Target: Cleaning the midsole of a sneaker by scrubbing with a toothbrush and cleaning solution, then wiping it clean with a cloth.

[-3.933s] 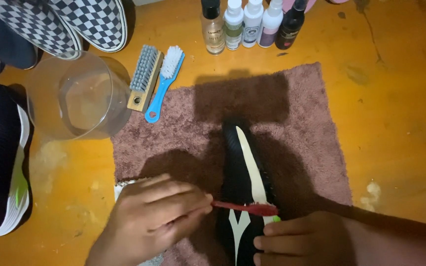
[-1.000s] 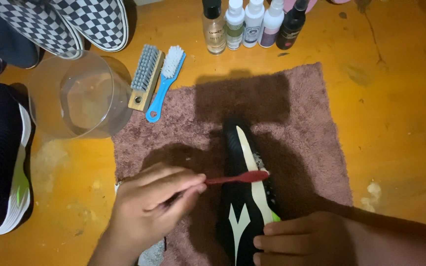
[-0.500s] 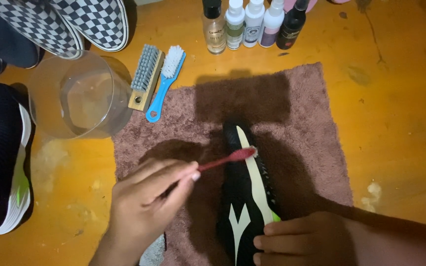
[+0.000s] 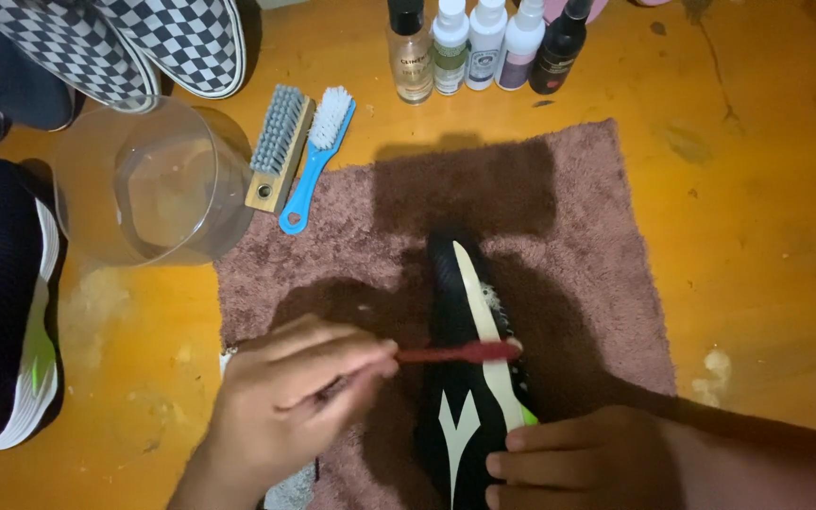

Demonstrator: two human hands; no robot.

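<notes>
Centrally, a black shoe (image 4: pixel 469 378) lies on its side on a pink towel (image 4: pixel 578 236), its long axis running away from the person, toe far, heel near. A pale stripe follows that axis along the sole edge, with a little foam on it.

Left hand (image 4: pixel 285 416): clenched around the handle of a red toothbrush (image 4: pixel 460 353). The brush lies almost level, crosswise to the shoe, its head resting on the pale stripe about midway along. The shoe thus lies to the right of this grip, at the far end of the handle.

Right hand (image 4: pixel 578 458): fingers pressed down on the heel end of the shoe, pinning it against the towel. This hand is the nearer to the shoe, being in direct contact; the left meets it only through the brush.

Surroundings: a clear bowl (image 4: pixel 148 184) stands off the towel's far left corner. Beside it lie a wooden brush (image 4: pixel 276 146) and a blue brush (image 4: pixel 315 159), parallel and touching. Five bottles (image 4: pixel 484 42) stand in a row beyond the towel. Checkered shoes (image 4: pixel 134 42) sit far left, and a dark sneaker (image 4: pixel 2 302) lies at the left edge on the orange floor (image 4: pixel 757 189).
</notes>
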